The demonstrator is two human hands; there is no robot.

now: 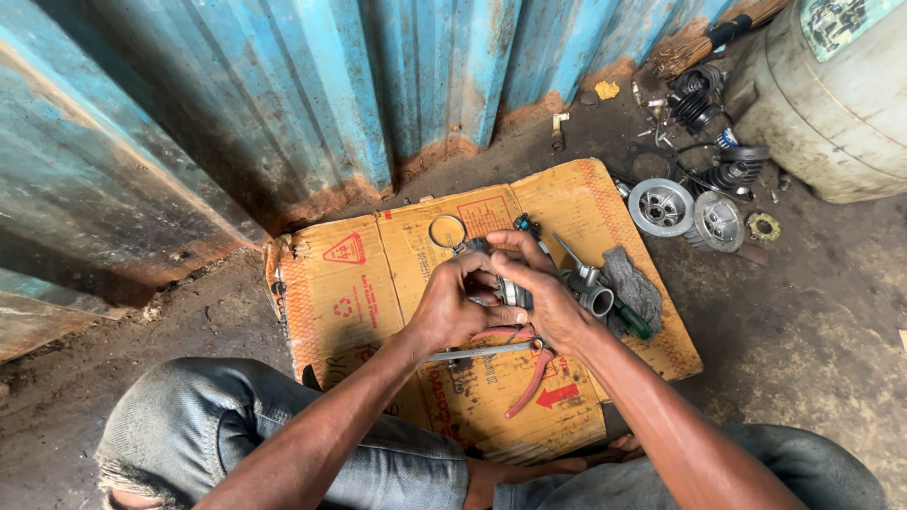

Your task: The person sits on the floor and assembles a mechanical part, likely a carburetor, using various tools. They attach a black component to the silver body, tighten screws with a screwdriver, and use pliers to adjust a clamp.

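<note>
Head view looks down on a flattened brown cardboard box (378,283) spread on the dirt floor against a blue corrugated metal wall (331,104) with a rusty lower edge. The cardboard carries red printing: a triangular warning sign (346,249) near its upper left, a round recycling mark (344,308) below that, a rectangular framed panel (484,215) at upper centre, and a solid red arrow (559,394) near the lower right.

Both hands meet above the middle of the cardboard around a small grey metal part (510,291), dull and greasy, mostly hidden by the fingers. The left hand (452,307) has its grip closed around the part from the left; the right hand (546,293) is closed on it from above and the right, fingers curled over its top.

Just below the hands lie pliers with red handles (525,373) and a flat silvery bar (477,352). A thin metal ring (447,229) rests above the left hand. To the right of the hands sit a short grey tube piece (595,298), a dark grey rag (631,283) and a green-handled screwdriver (631,321).

Off the cardboard, at upper right, are two round silvery finned metal parts (687,213), black ribbed parts (697,94) and a large pale drum (822,104) bearing a greenish label (841,19) at its top.
</note>
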